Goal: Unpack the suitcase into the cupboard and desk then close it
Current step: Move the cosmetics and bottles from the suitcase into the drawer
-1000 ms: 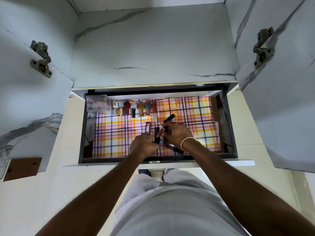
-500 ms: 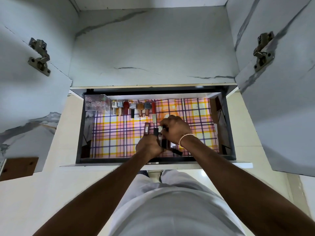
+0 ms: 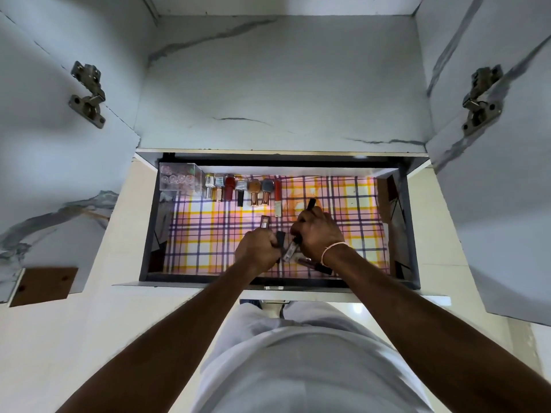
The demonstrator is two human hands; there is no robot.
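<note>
1. Both hands were closed on small cosmetics over the open drawer (image 3: 413, 228): your left hand (image 3: 258, 251) was fisted around a few dark tubes (image 3: 279, 238), and your right hand (image 3: 320, 234) pinched a slim black stick (image 3: 310, 203) that poked out past the fingers toward the drawer's back.
2. You held them in a bundle, probably so each piece could be dealt out singly.
3. Along the drawer's back wall stood a tidy row of nail-polish bottles (image 3: 253, 189) beside a clear plastic box (image 3: 177, 180) in the back-left corner (the row seemed to be the pattern you were extending).
4. One tube (image 3: 264, 222) lay loose on the checked liner (image 3: 208, 234), mid-drawer, just ahead of your left hand; another dark stick (image 3: 316, 265) lay near the drawer's front edge under your right wrist.
5. No suitcase was in view, so closing it looked a long way off.
</note>
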